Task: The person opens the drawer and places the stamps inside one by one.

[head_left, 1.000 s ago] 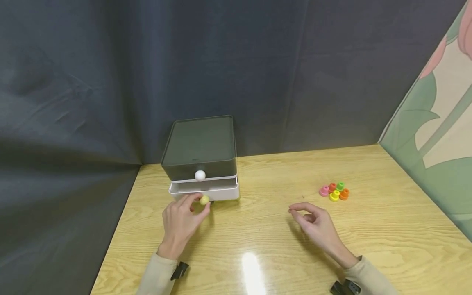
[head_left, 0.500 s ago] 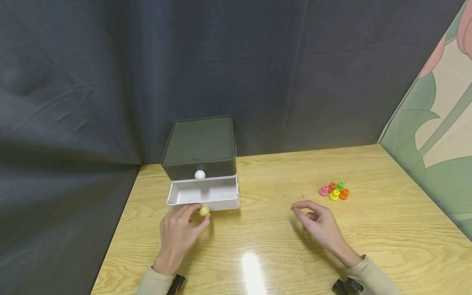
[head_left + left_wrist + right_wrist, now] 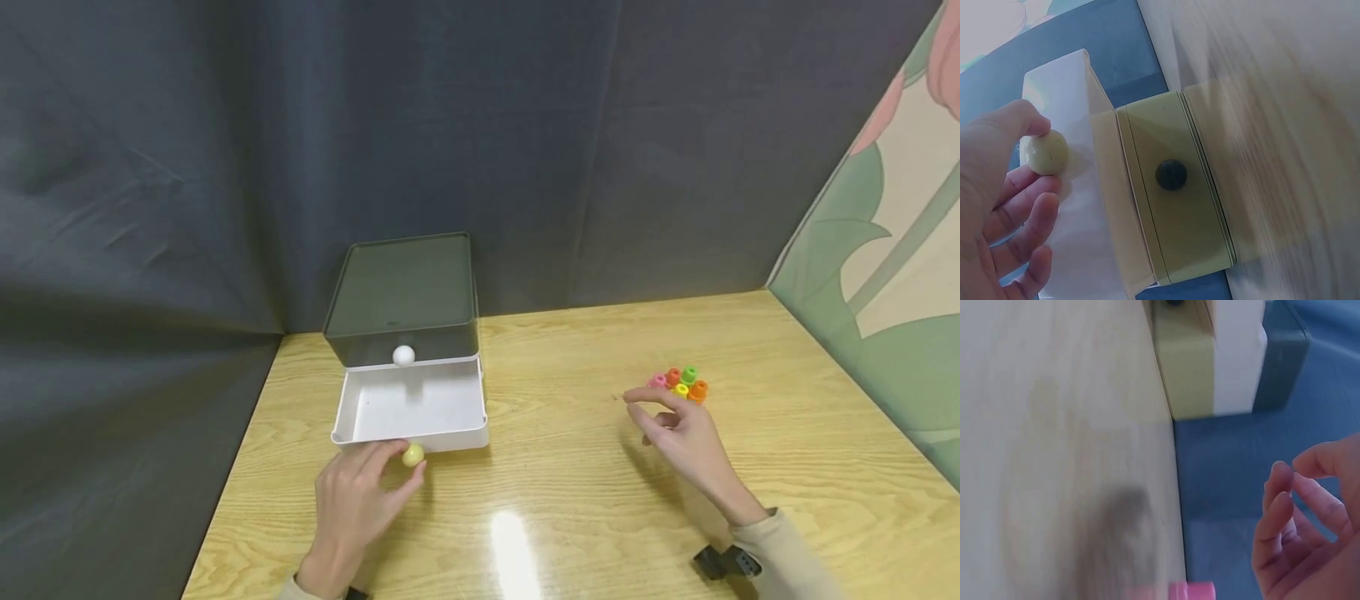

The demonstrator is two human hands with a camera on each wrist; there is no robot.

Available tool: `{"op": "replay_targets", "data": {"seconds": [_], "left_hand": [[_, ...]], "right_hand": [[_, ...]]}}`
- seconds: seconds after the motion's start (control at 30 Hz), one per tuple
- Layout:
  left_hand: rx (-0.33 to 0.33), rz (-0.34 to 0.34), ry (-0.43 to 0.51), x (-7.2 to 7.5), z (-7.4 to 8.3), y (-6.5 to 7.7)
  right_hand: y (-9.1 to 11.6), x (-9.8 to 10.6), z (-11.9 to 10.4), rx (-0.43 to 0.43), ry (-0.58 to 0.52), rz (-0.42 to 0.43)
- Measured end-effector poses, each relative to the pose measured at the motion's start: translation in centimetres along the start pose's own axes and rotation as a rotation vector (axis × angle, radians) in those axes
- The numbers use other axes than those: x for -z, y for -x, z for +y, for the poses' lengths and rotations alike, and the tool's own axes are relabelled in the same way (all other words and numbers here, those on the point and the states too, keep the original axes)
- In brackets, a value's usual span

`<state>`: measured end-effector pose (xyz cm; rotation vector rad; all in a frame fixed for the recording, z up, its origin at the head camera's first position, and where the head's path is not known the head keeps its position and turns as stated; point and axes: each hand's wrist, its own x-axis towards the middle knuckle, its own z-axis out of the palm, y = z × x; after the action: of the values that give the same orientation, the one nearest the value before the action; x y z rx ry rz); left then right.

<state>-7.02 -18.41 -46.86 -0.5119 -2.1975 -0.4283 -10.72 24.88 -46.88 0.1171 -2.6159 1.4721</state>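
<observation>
My left hand (image 3: 352, 500) pinches the round pale-yellow knob (image 3: 412, 454) on the front of a white drawer (image 3: 420, 408). In the left wrist view the thumb and a finger meet the knob (image 3: 1047, 153) from two sides. The drawer is pulled well out of a dark-topped cabinet (image 3: 405, 287), and its inside shows white. My right hand (image 3: 690, 442) hovers over the table with fingers loosely curled, holding nothing. Just beyond its fingertips stand several small coloured plastic pegs (image 3: 689, 376), partly hidden by the hand.
An upper drawer with a white round knob (image 3: 403, 356) is closed above the white one. Dark cloth (image 3: 525, 167) hangs behind and left of the wooden table (image 3: 555, 467). A flower-patterned panel (image 3: 900, 292) borders the right side.
My left hand has drawn the white drawer out toward me, from slightly open to far out. My right hand has moved right and forward, closer to the coloured pegs.
</observation>
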Motion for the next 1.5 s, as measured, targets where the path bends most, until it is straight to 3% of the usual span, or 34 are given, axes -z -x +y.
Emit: {"op": "replay_targets", "data": {"seconds": [0.3, 0.57, 0.63, 0.73, 0.83, 0.9, 0.97, 1.07, 1.2, 1.3, 1.5], "left_hand": [[0.000, 0.005, 0.020, 0.6, 0.5, 0.9], [0.002, 0.001, -0.014, 1.4, 0.5, 0.9], [0.017, 0.030, 0.006, 1.8, 0.2, 0.7], [0.050, 0.134, 0.076, 2.3, -0.8, 0.3], [0.142, 0.237, 0.165, 2.5, -1.9, -0.1], [0.230, 0.265, 0.234, 2.4, -2.6, -0.1], [0.328, 0.240, 0.291, 2.2, -3.0, 0.0], [0.467, 0.119, 0.354, 1.7, -3.2, 0.6], [0.589, -0.017, 0.436, 1.1, -3.4, 1.2], [0.610, -0.030, 0.498, 0.8, -3.7, 1.5], [0.546, -0.004, 0.593, 0.6, -4.3, 2.1]], "right_hand": [[-0.7, 3.6, 1.7, 0.003, 0.051, 0.099], [-1.6, 6.9, 3.5, -0.097, 0.145, 0.140], [-1.7, 7.4, 4.1, -0.121, 0.173, 0.124], [-2.0, 7.9, 4.8, -0.155, 0.192, 0.074], [-2.1, 8.1, 5.6, -0.176, 0.202, 0.027], [-2.1, 8.1, 6.0, -0.188, 0.214, 0.006], [-2.1, 8.1, 6.3, -0.192, 0.232, -0.015], [-2.1, 8.0, 6.7, -0.197, 0.264, -0.044], [-2.1, 7.9, 7.0, -0.194, 0.286, -0.060], [-2.3, 7.9, 7.1, -0.181, 0.295, -0.053], [-2.4, 7.7, 7.4, -0.148, 0.310, -0.036]]}}
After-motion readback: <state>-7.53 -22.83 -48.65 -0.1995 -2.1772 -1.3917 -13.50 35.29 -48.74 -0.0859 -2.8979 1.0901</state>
